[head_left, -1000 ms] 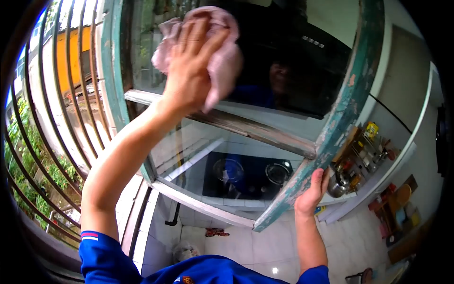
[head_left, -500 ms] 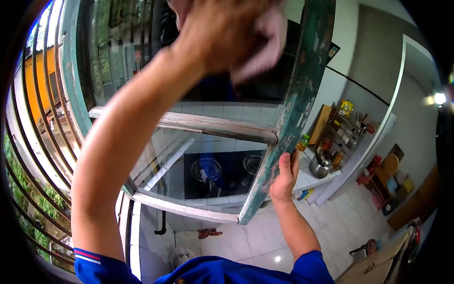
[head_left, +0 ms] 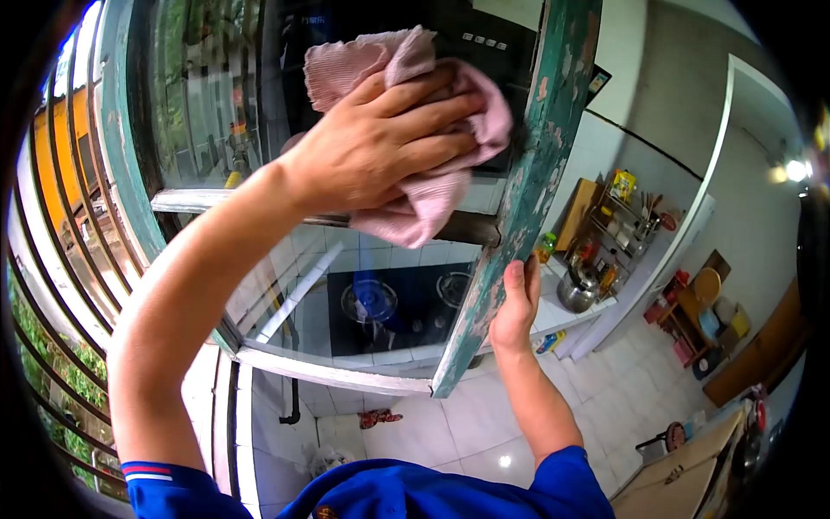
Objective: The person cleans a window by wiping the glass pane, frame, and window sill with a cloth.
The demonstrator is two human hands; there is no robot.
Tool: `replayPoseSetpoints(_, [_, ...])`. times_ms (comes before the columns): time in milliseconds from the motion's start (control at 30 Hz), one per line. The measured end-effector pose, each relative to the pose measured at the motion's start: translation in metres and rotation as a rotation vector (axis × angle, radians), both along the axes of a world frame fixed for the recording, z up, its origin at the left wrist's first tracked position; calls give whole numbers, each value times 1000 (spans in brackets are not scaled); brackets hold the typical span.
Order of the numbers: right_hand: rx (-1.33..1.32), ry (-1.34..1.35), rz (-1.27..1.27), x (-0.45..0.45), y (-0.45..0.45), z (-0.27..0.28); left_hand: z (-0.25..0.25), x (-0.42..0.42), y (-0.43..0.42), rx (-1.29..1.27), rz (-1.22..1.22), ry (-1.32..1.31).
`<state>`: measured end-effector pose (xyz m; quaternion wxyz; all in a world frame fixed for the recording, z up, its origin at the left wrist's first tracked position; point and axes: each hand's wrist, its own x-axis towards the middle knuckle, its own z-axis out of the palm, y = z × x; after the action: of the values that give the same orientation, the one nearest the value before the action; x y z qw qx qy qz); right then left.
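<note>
My left hand [head_left: 380,143] presses a crumpled pink cloth [head_left: 415,212] against the upper glass pane [head_left: 251,95], its fingers laid over the fabric. The cloth's lower end hangs over the wooden crossbar [head_left: 181,201] of the window sash. At the sash's right edge, my right hand [head_left: 516,307] grips the green, peeling window frame [head_left: 545,130], thumb up on the near side; its other fingers are partly hidden. Below the crossbar is a lower glass pane [head_left: 268,298], through which a gas stove [head_left: 393,311] shows.
Metal window bars [head_left: 65,251] run down the left. Beyond the sash on the right, a steel pot [head_left: 577,287] stands on a tiled counter near a spice rack [head_left: 618,229]. A pale cabinet [head_left: 683,467] is at lower right, above the tiled floor [head_left: 484,424].
My left hand and the cloth have moved down the upper pane to the crossbar, from a blurred position near the top. My right hand still holds the frame.
</note>
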<state>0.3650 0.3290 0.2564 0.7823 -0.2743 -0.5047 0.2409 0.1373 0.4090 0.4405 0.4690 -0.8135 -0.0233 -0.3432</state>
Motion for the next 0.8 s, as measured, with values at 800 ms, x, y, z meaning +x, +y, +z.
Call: replayPoseSetpoints(800, [49, 66, -17, -4, 2, 1, -24, 38, -33, -254, -17, -528])
